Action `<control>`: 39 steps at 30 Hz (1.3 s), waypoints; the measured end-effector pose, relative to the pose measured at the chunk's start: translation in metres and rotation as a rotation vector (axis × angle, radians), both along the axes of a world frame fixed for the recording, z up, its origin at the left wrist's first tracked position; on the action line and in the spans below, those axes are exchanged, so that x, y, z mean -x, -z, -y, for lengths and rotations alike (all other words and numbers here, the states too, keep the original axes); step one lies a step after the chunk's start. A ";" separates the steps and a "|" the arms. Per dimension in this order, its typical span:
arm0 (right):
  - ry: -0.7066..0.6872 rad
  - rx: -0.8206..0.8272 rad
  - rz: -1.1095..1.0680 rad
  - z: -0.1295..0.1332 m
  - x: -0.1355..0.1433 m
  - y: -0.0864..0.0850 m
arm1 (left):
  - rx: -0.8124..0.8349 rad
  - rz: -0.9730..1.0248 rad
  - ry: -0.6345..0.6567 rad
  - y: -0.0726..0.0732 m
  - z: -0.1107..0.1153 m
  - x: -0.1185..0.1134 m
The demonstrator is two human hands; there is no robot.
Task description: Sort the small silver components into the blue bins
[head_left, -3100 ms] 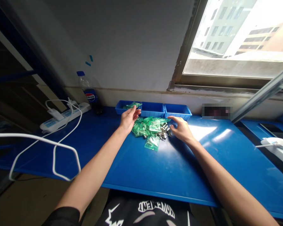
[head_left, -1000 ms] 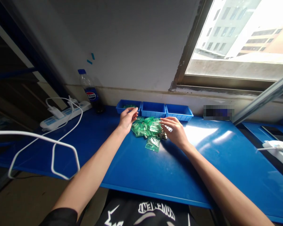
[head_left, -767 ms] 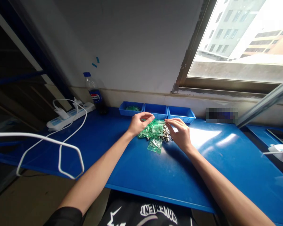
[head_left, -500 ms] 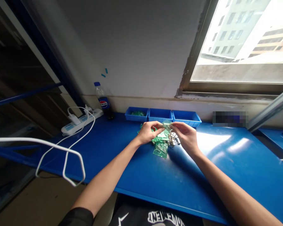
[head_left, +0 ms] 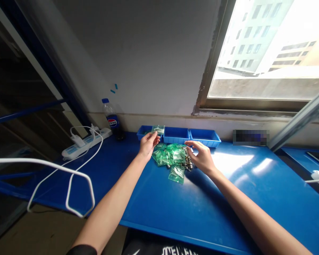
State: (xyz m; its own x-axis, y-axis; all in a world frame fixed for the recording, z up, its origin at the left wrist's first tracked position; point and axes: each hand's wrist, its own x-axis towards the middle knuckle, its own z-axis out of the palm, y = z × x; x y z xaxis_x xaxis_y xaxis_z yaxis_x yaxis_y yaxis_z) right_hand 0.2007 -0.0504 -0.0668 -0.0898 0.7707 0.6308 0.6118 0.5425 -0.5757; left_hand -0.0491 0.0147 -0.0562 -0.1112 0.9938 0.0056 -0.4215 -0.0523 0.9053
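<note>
Green and see-through, a small packet (head_left: 158, 129) sits pinched between the thumb and fingers of our left hand (head_left: 148, 143), held up at the inner end of the left blue bin (head_left: 141, 132); we cannot tell whether it touches the rim. Our right hand (head_left: 202, 157) grasps nothing that we can see — its fingers curve loosely, thumb and forefinger parted, beside the right edge of the heap of green packets (head_left: 171, 154). Next to that hand, small metal parts (head_left: 188, 162) lie jumbled against the heap, and one flat packet of pins (head_left: 177, 174) rests at its near side on the blue table (head_left: 159, 209). Behind the heap, the middle bin (head_left: 177, 134) and the right bin (head_left: 205, 137) continue the row along the wall. Farther left we see a cola bottle (head_left: 113, 122) standing upright — and, near it, a white power strip (head_left: 87, 144) with plugs in it.
</note>
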 end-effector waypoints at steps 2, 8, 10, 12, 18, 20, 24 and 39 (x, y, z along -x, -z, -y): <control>-0.026 0.002 0.167 -0.012 -0.004 -0.006 | 0.068 0.122 -0.048 0.005 -0.010 0.010; -0.166 0.087 0.555 -0.047 -0.011 -0.030 | 0.108 0.017 -0.038 0.014 -0.008 0.010; -0.193 0.075 0.619 -0.055 -0.012 -0.032 | 0.005 -0.196 0.003 0.016 -0.001 0.001; -0.187 0.059 0.665 -0.061 -0.012 -0.031 | -0.147 -0.414 0.019 0.016 0.006 -0.007; -0.155 0.013 0.707 -0.061 -0.016 -0.038 | -0.564 -0.933 0.062 0.010 0.023 -0.019; -0.153 -0.005 0.673 -0.059 -0.020 -0.047 | -0.613 -0.991 0.121 0.009 0.026 -0.019; -0.154 0.000 0.557 -0.053 -0.028 -0.067 | -0.608 -1.008 0.134 0.007 0.028 -0.021; -0.298 0.418 -0.331 -0.049 -0.001 -0.058 | -0.359 -0.550 0.283 -0.007 0.027 -0.019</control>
